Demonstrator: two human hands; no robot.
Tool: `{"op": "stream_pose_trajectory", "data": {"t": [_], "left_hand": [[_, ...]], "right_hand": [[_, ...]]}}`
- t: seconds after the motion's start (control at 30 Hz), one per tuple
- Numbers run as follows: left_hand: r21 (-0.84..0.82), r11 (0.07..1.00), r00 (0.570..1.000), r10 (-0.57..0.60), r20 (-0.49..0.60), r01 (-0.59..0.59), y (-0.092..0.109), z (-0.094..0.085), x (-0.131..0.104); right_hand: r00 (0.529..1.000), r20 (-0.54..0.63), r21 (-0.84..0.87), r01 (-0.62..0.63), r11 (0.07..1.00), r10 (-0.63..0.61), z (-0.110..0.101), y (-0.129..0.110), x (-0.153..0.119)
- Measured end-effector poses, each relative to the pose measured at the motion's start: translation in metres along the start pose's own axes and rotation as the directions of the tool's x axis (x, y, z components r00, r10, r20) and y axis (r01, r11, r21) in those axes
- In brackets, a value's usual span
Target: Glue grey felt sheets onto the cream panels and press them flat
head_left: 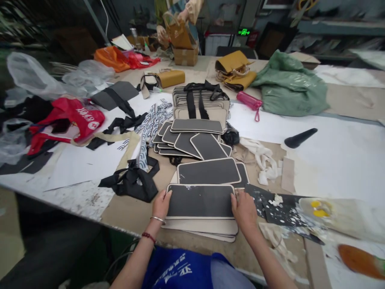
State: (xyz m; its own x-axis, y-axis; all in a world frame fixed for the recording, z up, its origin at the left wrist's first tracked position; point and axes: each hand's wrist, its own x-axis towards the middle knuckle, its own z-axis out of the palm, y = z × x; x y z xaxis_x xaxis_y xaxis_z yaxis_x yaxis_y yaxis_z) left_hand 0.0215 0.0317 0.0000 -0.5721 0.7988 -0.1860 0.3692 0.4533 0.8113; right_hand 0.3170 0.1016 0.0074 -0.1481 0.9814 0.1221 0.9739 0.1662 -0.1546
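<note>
Between my two hands is a dark grey panel point(200, 202) with a cream edge, a rectangle with rounded corners. My left hand point(161, 206) grips its left end, thumb on top. At the right end, my right hand point(244, 208) has its fingers closed on the edge. Beneath it, pale cream panels point(201, 226) stick out toward me. Just beyond lies another grey panel point(209, 170), overlapping the held one's far side. Farther back is a loose pile of similar panels point(192, 144), some turned askew. The underside of the held panel is hidden.
Behind the pile stands a stack of panels tied with black strips point(200, 100). Black fabric strips point(135, 180) lie left. A white-spattered dark board point(279, 208) and a black tapered tool point(300, 137) are right. Mustard bags point(233, 66) and a green bag point(291, 86) sit farther back. Another person's hands point(183, 16) hold a brown bag.
</note>
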Motion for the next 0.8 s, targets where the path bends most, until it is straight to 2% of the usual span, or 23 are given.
{"op": "stream_pose_trajectory", "data": {"t": [0.1, 0.27, 0.37, 0.43, 0.5, 0.63, 0.73, 0.8], "left_hand": [[-0.024, 1.000, 1.000, -0.008, 0.016, 0.008, -0.001, -0.001, 0.000], [-0.091, 0.996, 0.998, -0.012, 0.055, 0.017, -0.003, -0.003, -0.003], [-0.129, 0.991, 0.997, -0.033, 0.070, 0.042, 0.003, -0.003, -0.002], [-0.141, 0.989, 0.996, -0.035, 0.080, 0.046, 0.013, 0.000, 0.004], [-0.129, 0.991, 0.997, -0.023, 0.071, 0.032, 0.028, 0.007, 0.016], [0.031, 0.997, 0.997, 0.077, -0.026, -0.076, 0.055, 0.032, 0.050], [0.113, 0.990, 0.993, 0.090, -0.078, -0.081, 0.065, 0.047, 0.067], [0.107, 0.993, 0.993, 0.058, -0.105, -0.047, 0.066, 0.054, 0.072]], "right_hand": [[0.988, 0.117, 0.056, -0.108, 0.993, 0.101, -0.006, 0.004, -0.006], [0.970, 0.130, 0.233, -0.231, 0.945, 0.205, 0.004, 0.004, -0.014], [0.977, 0.094, 0.366, -0.213, 0.906, 0.192, 0.007, 0.008, -0.010], [0.985, 0.048, 0.418, -0.171, 0.892, 0.166, 0.004, 0.014, 0.003], [0.987, 0.023, 0.393, -0.155, 0.906, 0.160, -0.002, 0.021, 0.025], [0.989, -0.023, 0.178, -0.138, 0.974, 0.144, -0.009, 0.032, 0.078], [0.988, -0.010, 0.067, -0.152, 0.986, 0.153, -0.004, 0.036, 0.102], [0.987, 0.005, 0.103, -0.162, 0.981, 0.162, 0.004, 0.040, 0.108]]}}
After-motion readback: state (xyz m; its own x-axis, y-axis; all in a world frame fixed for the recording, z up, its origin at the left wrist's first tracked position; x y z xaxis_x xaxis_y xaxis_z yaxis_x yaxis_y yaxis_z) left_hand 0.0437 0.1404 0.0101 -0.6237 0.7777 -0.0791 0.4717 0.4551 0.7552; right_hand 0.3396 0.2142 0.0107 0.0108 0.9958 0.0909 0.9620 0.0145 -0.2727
